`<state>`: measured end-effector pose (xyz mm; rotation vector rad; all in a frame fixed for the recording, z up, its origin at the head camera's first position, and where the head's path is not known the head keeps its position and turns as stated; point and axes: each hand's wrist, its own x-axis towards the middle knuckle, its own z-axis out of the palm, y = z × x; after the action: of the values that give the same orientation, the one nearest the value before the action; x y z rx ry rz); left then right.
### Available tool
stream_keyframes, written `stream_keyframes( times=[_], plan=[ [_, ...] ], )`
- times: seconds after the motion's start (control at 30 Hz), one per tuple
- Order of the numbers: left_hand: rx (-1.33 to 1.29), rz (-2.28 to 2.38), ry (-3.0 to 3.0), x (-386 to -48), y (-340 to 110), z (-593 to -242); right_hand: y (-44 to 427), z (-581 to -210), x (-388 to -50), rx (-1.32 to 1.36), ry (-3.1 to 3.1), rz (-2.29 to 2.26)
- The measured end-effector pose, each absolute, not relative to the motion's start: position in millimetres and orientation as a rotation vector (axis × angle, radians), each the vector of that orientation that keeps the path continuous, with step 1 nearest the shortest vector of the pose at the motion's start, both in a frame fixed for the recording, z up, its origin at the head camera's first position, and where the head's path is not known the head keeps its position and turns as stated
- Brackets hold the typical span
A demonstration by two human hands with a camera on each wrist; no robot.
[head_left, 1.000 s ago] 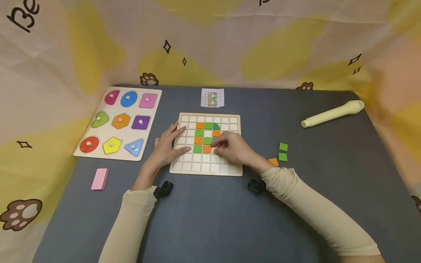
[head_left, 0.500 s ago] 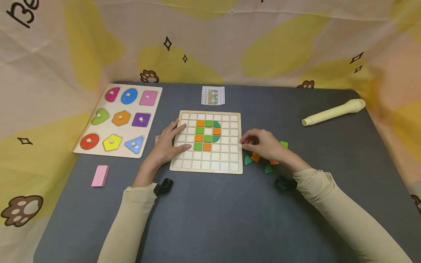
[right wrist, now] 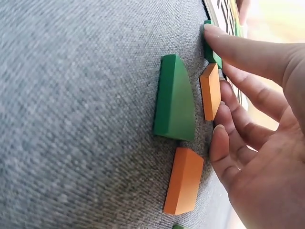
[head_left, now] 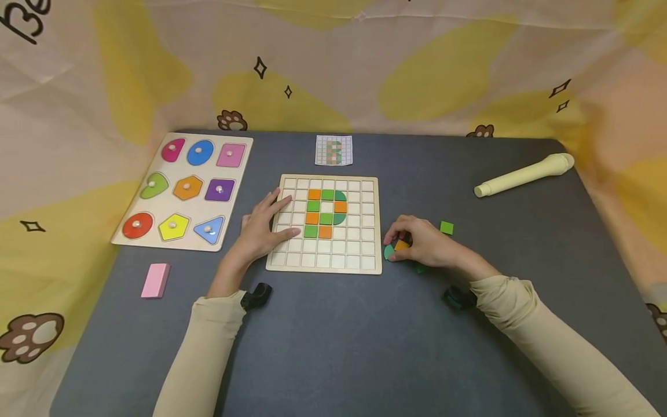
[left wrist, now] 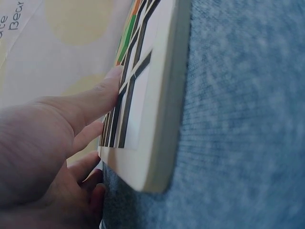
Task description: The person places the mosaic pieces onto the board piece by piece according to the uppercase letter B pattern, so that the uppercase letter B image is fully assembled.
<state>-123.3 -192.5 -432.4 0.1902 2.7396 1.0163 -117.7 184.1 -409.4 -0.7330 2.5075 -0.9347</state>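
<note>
My right hand (head_left: 424,243) has thumb and forefinger pinching a green block (head_left: 388,252) on the table (head_left: 333,336), just beside the board (head_left: 339,260). It looks light, stiff and smooth, hardly fragile; I'd hold it by opposite sides, since the curved one could slip. My left hand (head_left: 256,230) rests on the board's left edge, fingers spread.
</note>
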Motion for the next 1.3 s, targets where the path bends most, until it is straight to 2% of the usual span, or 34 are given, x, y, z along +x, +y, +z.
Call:
stream_keyframes(
  times=[0.83,1.3],
  plan=[
    [0.190,1.030,2.729,-123,-193,-433,165,-405,-124,-0.688,2.523,-1.094],
    [0.162,1.024,2.729,-125,-191,-431,129,-413,-132,-0.615,2.527,-1.289]
  ],
)
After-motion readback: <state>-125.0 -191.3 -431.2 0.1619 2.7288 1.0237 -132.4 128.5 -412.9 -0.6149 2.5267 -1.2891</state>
